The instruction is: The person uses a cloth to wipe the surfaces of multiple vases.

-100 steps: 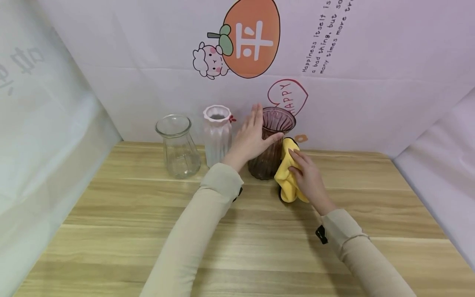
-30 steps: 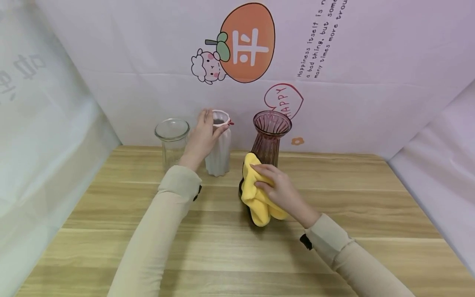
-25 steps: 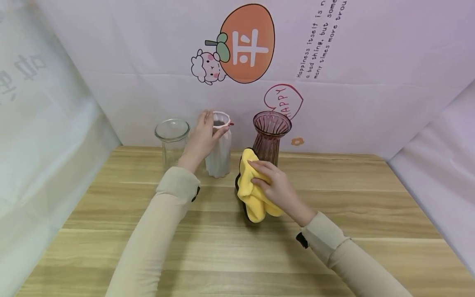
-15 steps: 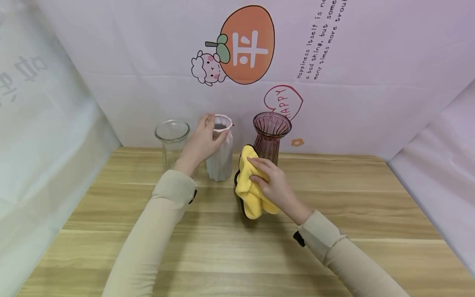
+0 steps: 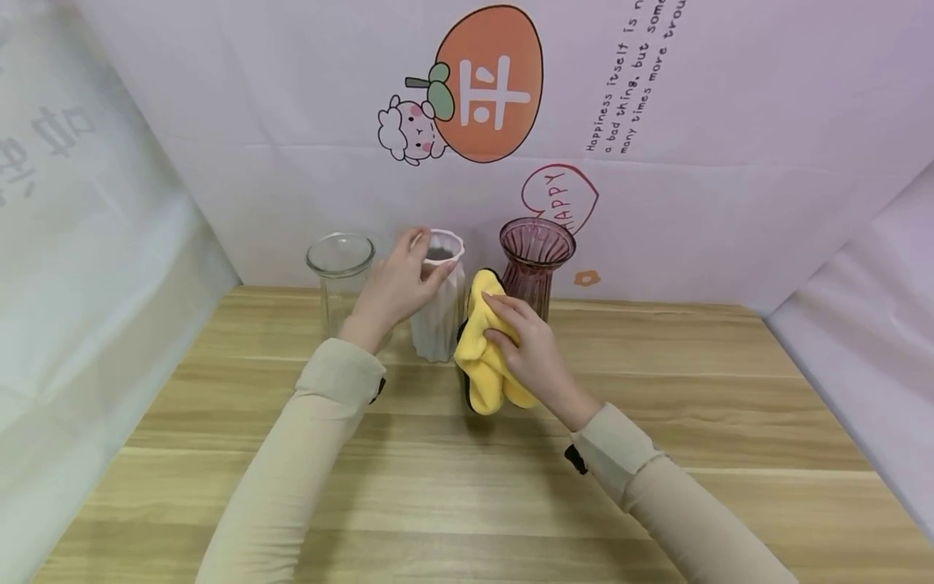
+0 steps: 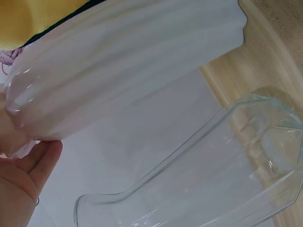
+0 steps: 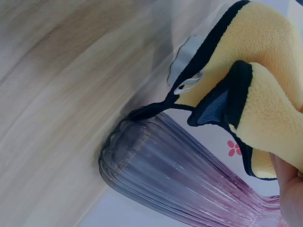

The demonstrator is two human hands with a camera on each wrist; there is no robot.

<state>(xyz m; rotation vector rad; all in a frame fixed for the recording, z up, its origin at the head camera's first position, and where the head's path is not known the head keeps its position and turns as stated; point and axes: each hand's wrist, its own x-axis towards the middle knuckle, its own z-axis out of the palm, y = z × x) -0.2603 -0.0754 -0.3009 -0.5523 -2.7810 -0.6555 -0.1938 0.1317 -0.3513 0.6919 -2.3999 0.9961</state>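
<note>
A person in pale rolled sleeves (image 5: 339,369) grips a white fluted vase (image 5: 441,312) by its scalloped rim, the left hand (image 5: 397,284) closed in a narrow hold with the thumb on one side of the mouth and the fingers on the other. The vase is near the back of a wooden table (image 5: 452,495), roughly upright; whether its base rests on the wood is hard to tell. Just to the right of the white vase, the right hand (image 5: 529,349) pinches a bunched yellow cloth (image 5: 477,349) between thumb and fingers, its dark-edged folds hanging down; whether cloth and vase touch cannot be made out. A white loop tag (image 7: 189,82) shows on the cloth's border. Farther right of the white vase, a purple ribbed glass vase (image 5: 531,284) stands upright, its lower part hidden behind the cloth. To the left of the white vase stands a clear glass vase (image 5: 337,300), partly covered by the left hand and wrist. Behind the white vase hangs a pale backdrop (image 5: 693,219) printed with an orange fruit (image 5: 521,61) and a red heart (image 5: 562,195) reading "HAPPY."
</note>
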